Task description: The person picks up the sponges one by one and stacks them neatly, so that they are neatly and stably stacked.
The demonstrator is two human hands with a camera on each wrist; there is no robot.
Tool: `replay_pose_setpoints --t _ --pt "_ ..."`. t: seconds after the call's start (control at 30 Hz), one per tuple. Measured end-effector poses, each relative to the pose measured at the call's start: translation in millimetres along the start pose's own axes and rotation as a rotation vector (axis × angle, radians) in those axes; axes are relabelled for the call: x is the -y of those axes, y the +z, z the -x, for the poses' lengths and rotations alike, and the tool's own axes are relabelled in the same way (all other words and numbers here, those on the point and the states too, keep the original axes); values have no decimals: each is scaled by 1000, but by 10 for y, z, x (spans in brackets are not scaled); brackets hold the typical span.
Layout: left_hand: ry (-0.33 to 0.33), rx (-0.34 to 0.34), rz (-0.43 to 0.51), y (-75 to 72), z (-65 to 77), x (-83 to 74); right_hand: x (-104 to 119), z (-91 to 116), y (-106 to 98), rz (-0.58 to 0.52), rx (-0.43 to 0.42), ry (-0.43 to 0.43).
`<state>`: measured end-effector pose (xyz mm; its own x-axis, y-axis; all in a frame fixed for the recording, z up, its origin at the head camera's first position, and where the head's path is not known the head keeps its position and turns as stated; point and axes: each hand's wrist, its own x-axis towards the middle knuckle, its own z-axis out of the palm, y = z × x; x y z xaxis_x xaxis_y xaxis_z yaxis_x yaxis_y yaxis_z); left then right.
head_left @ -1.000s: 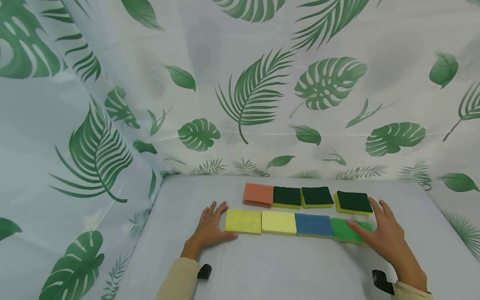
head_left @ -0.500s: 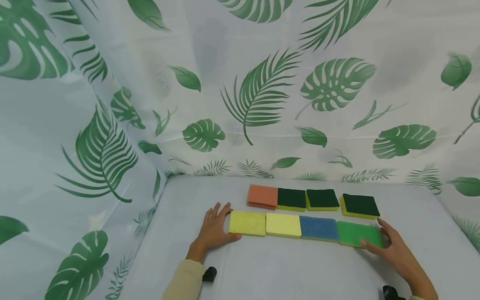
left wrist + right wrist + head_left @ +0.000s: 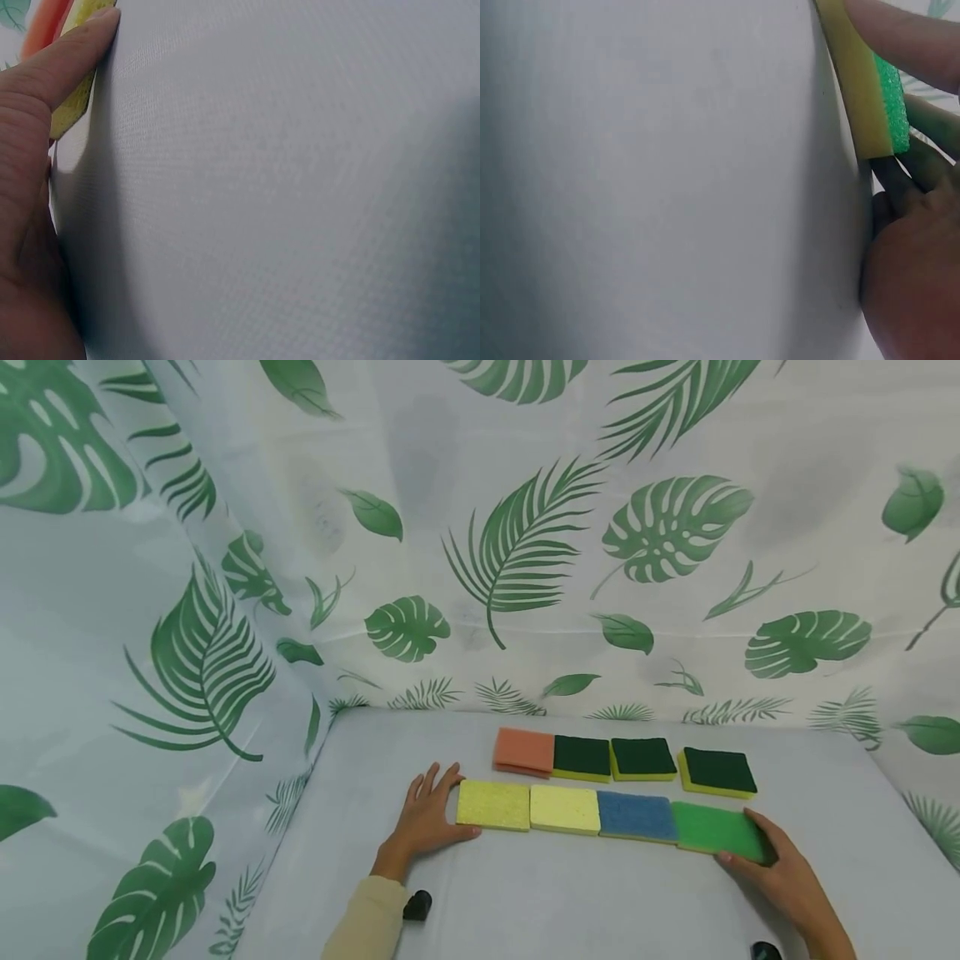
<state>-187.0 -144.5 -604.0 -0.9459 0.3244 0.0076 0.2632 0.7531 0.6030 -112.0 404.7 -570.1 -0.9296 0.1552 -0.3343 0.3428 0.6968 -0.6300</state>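
A front row of sponges runs left to right: a mottled yellow sponge point(image 3: 493, 805), a pale yellow sponge point(image 3: 565, 809), a blue sponge point(image 3: 637, 816) and a green sponge point(image 3: 717, 829). My left hand point(image 3: 424, 820) rests at the row's left end, fingers spread, its thumb along the near edge of the mottled yellow sponge. At the other end, my right hand point(image 3: 787, 872) holds the green sponge, thumb on the near edge and index finger at the far corner. In the right wrist view, the thumb presses the yellowish side of the green-topped sponge point(image 3: 862, 90).
Behind is a second row: stacked orange sponges point(image 3: 523, 749) and three dark green-topped yellow sponges, the rightmost sponge point(image 3: 718, 770) set apart by a gap. A leaf-print cloth point(image 3: 525, 610) hangs behind the white table point(image 3: 585, 902).
The right hand has come down and closer in, from above the green sponge's right end to holding its near and far edges. The left hand stays at the row's left end.
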Motion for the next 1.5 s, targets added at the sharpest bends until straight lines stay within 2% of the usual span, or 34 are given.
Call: replay_pose_setpoints --t 0.27,0.57,0.73,0.8,0.97,1.07,1.33,1.5 --pt "14 3 10 -20 -6 19 53 35 30 -55 -63 118" --pt "-14 23 6 -9 -36 3 71 31 -4 -82 -77 137" --pt "1 20 17 -36 -15 -61 81 41 11 -108 -106 139" --pt "10 18 23 -57 2 -89 108 48 41 -134 -135 118" --pt "-19 42 -6 -65 12 -106 234 34 139 -192 -187 61" --pt "-27 48 -9 -72 10 -111 347 22 181 -206 -188 12" --pt "-18 49 -19 -74 -13 -96 684 21 326 -235 -188 -189" --pt "-17 48 -10 -92 -10 -88 925 -3 458 -258 -155 -251"
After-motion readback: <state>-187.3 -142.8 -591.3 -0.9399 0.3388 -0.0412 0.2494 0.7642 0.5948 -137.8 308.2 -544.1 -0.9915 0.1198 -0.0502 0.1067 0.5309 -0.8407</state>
